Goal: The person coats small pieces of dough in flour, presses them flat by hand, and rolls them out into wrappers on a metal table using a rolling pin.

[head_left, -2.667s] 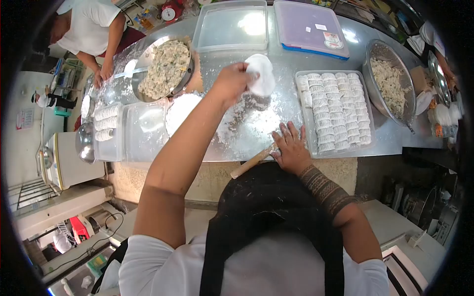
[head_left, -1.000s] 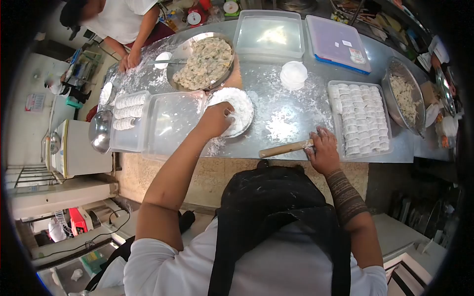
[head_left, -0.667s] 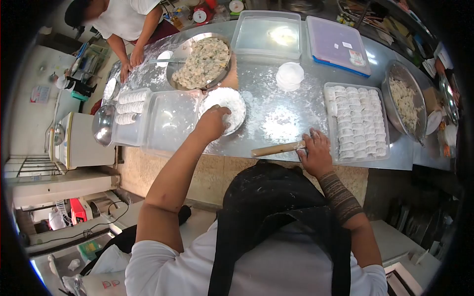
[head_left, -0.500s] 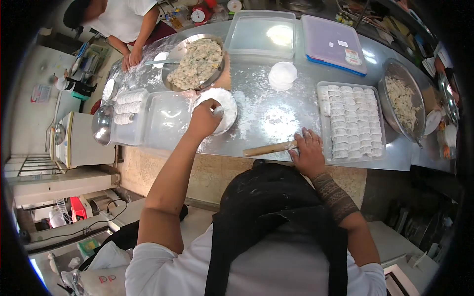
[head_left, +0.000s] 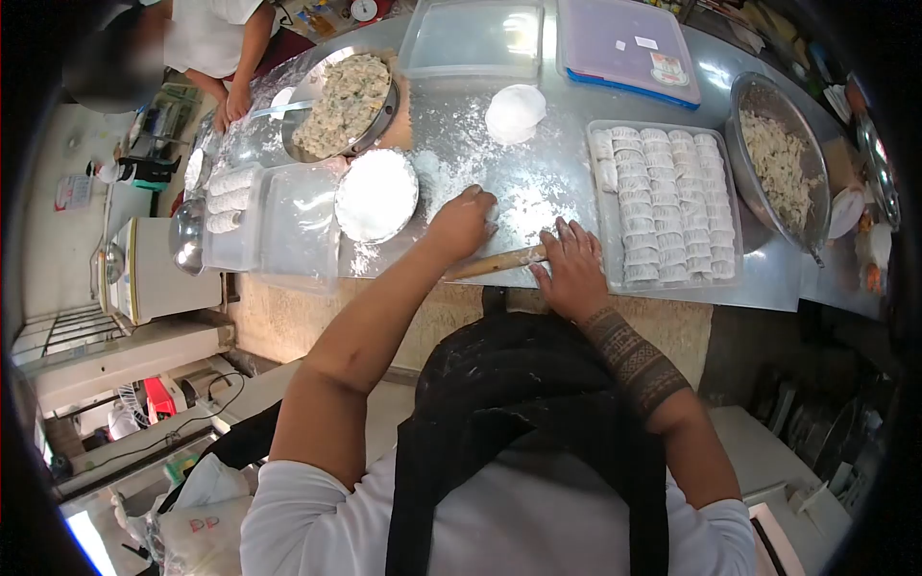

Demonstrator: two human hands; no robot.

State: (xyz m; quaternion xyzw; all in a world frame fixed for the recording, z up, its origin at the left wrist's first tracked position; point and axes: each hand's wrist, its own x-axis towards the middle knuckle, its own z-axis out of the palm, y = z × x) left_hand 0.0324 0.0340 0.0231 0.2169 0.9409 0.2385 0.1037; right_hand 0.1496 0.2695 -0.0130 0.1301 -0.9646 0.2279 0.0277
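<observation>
My left hand [head_left: 463,223] is closed over the floured tabletop, with a small whitish piece, apparently dough, partly showing at its fingertips. Just below it lies a wooden rolling pin [head_left: 495,263] near the table's front edge. Its right end goes under my right hand [head_left: 574,267], which rests flat on it with fingers stretched out and apart. To the left of my left hand is a round bowl of white flour [head_left: 376,197]. A stack of thin round dough wrappers [head_left: 516,113] lies farther back on the table.
Right of my right hand, a plastic tray [head_left: 594,206] holds rows of dumplings. Beyond it stands a metal bowl of filling [head_left: 783,178]. Another filling bowl [head_left: 344,106] is at back left, near a co-worker's hands [head_left: 232,104]. Plastic containers [head_left: 300,216] and a purple lid [head_left: 629,48] surround the workspace.
My left hand has moved right, out of the flour bowl to beside the rolling pin. The right hand stays on the pin. The view has shifted slightly.
</observation>
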